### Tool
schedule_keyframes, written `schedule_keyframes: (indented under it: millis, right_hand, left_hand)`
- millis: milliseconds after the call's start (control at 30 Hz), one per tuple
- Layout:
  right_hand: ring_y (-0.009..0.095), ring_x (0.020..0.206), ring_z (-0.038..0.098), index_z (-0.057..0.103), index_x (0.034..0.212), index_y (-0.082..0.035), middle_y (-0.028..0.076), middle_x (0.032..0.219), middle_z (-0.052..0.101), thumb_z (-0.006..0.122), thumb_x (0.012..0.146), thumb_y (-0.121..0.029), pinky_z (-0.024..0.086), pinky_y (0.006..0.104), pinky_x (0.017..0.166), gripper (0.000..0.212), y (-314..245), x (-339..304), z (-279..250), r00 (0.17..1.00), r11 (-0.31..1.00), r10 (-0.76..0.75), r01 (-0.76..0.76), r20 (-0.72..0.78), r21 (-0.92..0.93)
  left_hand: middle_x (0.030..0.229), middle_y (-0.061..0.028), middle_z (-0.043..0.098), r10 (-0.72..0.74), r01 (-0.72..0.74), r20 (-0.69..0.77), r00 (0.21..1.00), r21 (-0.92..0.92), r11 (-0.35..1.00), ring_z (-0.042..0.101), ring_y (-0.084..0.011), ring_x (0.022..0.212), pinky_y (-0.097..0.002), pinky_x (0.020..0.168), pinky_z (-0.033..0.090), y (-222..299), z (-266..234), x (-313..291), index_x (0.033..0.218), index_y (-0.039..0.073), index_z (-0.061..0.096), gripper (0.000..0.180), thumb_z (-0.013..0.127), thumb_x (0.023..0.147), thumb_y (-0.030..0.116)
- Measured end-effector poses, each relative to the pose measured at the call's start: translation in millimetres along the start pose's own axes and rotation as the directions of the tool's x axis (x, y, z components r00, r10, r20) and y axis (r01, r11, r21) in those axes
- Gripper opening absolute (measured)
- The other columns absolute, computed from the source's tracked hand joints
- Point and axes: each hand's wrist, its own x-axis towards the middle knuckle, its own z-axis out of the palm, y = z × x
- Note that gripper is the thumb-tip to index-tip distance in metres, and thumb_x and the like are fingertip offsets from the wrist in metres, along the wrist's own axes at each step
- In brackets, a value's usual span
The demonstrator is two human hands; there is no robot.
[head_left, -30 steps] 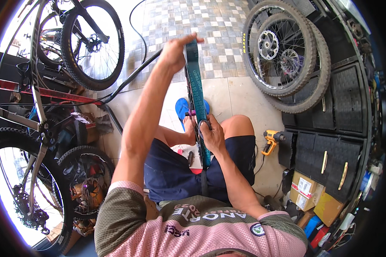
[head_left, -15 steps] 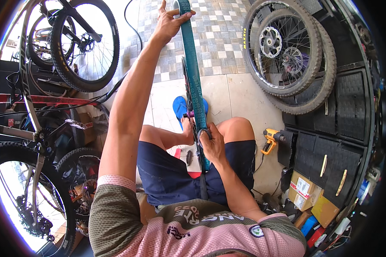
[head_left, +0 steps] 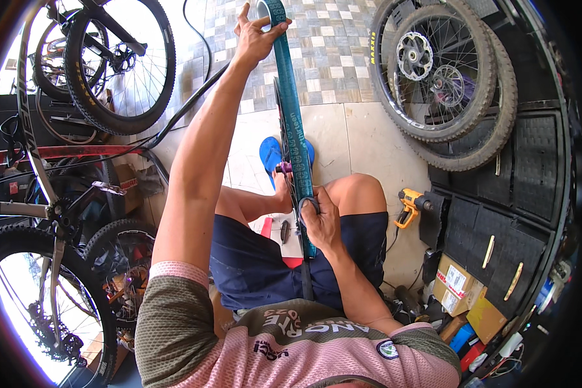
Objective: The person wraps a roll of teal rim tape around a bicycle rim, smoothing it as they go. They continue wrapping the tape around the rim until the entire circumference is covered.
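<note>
A teal strip of rim tape (head_left: pixel 292 116) runs taut from its roll at the top of the view down to a dark wheel rim (head_left: pixel 299 194) standing edge-on between my knees. My left hand (head_left: pixel 257 33) is stretched far forward and grips the roll end of the tape. My right hand (head_left: pixel 321 220) sits low on the rim near my lap, thumb pressing the tape onto it. I am seated, in dark blue shorts, one foot in a blue sandal (head_left: pixel 271 155) on the pale floor.
Two spoked wheels with tyres (head_left: pixel 443 71) lean at the upper right. A yellow power drill (head_left: pixel 409 205) lies by black panels at right, with cardboard boxes (head_left: pixel 462 294) below. Bicycles (head_left: pixel 119 61) and a red-framed bike (head_left: pixel 52 155) crowd the left side.
My left hand has risen and reached further forward, pulling the tape out longer and straighter. My right hand has stayed on the rim near my lap.
</note>
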Motion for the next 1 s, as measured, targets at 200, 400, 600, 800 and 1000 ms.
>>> schedule_keyframes:
  millis: [200, 400, 600, 800, 1000]
  right_hand:
    - [0.005, 0.067, 0.052, 0.062, 0.118, -0.004, -0.003, 0.076, 0.057, 0.064, 0.107, -0.029, 0.045, 0.0262, 0.059, 0.028, 5, 0, -1, 1.0, 1.0, 0.0, 0.0, 0.01, 0.023]
    - [0.006, 0.068, 0.053, 0.062, 0.119, -0.004, -0.003, 0.077, 0.058, 0.065, 0.106, -0.033, 0.046, 0.0261, 0.061, 0.032, 9, 0, -1, 0.999, 0.999, -0.035, 0.035, 0.009, -0.033]
    - [0.014, 0.059, 0.052, 0.064, 0.105, -0.003, 0.003, 0.066, 0.055, 0.064, 0.102, -0.027, 0.044, 0.0342, 0.057, 0.024, -3, 0, 4, 0.999, 1.0, -0.004, 0.005, -0.044, 0.023]
    - [0.014, 0.059, 0.054, 0.063, 0.106, -0.002, 0.004, 0.067, 0.056, 0.063, 0.103, -0.025, 0.045, 0.0344, 0.057, 0.023, -10, 3, 2, 0.999, 0.999, -0.035, 0.035, -0.029, -0.003]
    - [0.013, 0.058, 0.054, 0.062, 0.107, -0.002, 0.004, 0.067, 0.056, 0.062, 0.103, -0.024, 0.045, 0.034, 0.056, 0.023, -9, 2, 4, 0.999, 1.0, -0.03, 0.03, -0.034, 0.007]
  left_hand:
    - [0.176, -0.0246, 0.01, -0.01, 0.01, -0.007, 1.0, -0.01, 1.0, 0.011, -0.05, 0.157, -0.0669, 0.121, 0.029, -4, 11, -8, 0.119, 0.034, 0.084, 0.036, 0.084, 0.09, 0.055]
    - [0.176, -0.026, 0.009, -0.056, 0.056, 0.0, 0.998, -0.007, 0.998, 0.011, -0.0498, 0.156, -0.0656, 0.122, 0.029, -18, 15, -16, 0.119, 0.033, 0.085, 0.035, 0.084, 0.09, 0.052]
    - [0.176, -0.0242, 0.007, -0.1, 0.102, 0.03, 0.994, -0.039, 0.994, 0.009, -0.0492, 0.157, -0.0654, 0.122, 0.029, -22, 21, -23, 0.118, 0.033, 0.085, 0.035, 0.085, 0.089, 0.052]
    - [0.176, -0.0233, 0.008, -0.143, 0.142, 0.049, 0.989, 0.02, 0.99, 0.01, -0.0495, 0.157, -0.0649, 0.122, 0.029, -30, 26, -30, 0.116, 0.032, 0.086, 0.034, 0.087, 0.088, 0.05]
    - [0.176, -0.0225, 0.009, -0.171, 0.172, 0.065, 0.983, -0.012, 0.985, 0.01, -0.0503, 0.157, -0.0663, 0.122, 0.029, -38, 31, -40, 0.116, 0.032, 0.086, 0.035, 0.087, 0.087, 0.051]
